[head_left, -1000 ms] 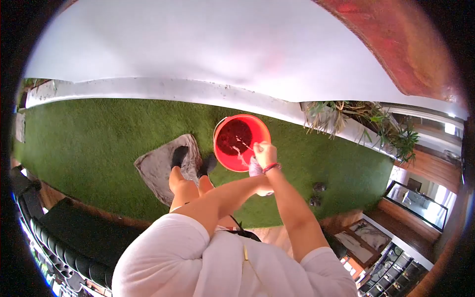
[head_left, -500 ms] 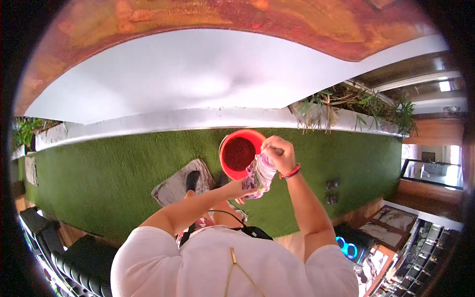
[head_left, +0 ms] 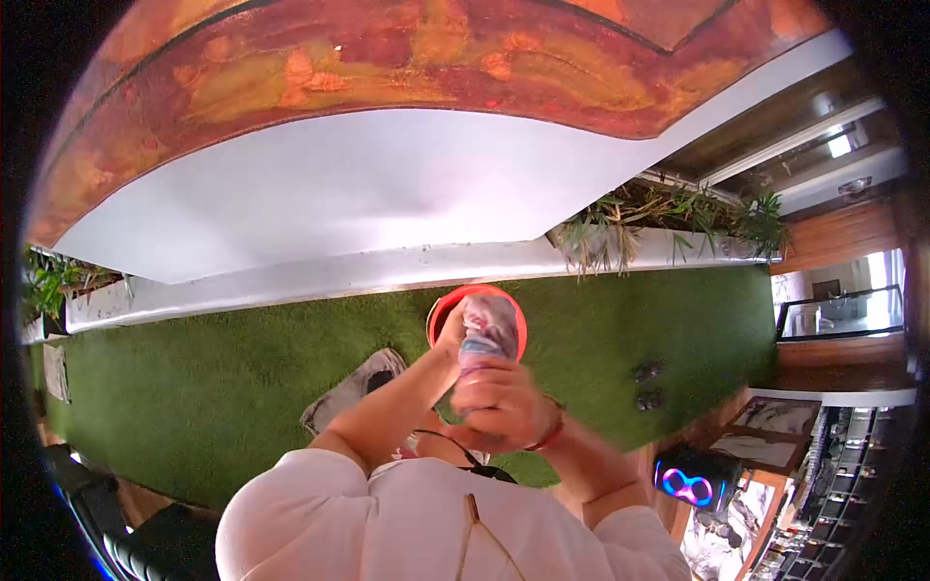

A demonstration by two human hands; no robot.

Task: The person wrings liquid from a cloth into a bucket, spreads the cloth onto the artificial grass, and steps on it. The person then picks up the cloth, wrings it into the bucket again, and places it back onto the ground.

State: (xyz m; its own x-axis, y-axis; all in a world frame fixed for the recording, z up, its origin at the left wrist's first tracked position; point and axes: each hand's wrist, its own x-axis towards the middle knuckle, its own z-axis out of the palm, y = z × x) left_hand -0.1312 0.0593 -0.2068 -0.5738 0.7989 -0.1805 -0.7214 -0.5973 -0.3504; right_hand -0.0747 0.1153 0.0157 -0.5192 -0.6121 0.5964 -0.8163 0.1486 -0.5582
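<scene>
A wet-looking patterned cloth (head_left: 491,329), pink, white and purple, is twisted lengthwise between my two hands. My left hand (head_left: 455,327) is closed round its upper part, over the bucket. Nearer my body, my right hand (head_left: 499,399), with a red band at the wrist, wraps the lower end and is blurred by motion. Behind and below the cloth stands a red bucket (head_left: 522,324) on green artificial grass (head_left: 620,339). The cloth and my hands cover most of its opening.
A grey cloth (head_left: 334,397) lies on the grass at left, partly behind my left arm. Dark footwear (head_left: 648,384) sits to the right. Ahead runs a white wall ledge (head_left: 387,266) with plants (head_left: 620,228). A speaker with lit rings (head_left: 690,482) stands at lower right.
My right hand has swung down and toward my body, while my left hand has moved up over the bucket, the cloth still gripped between them. The camera view has tilted up slightly.
</scene>
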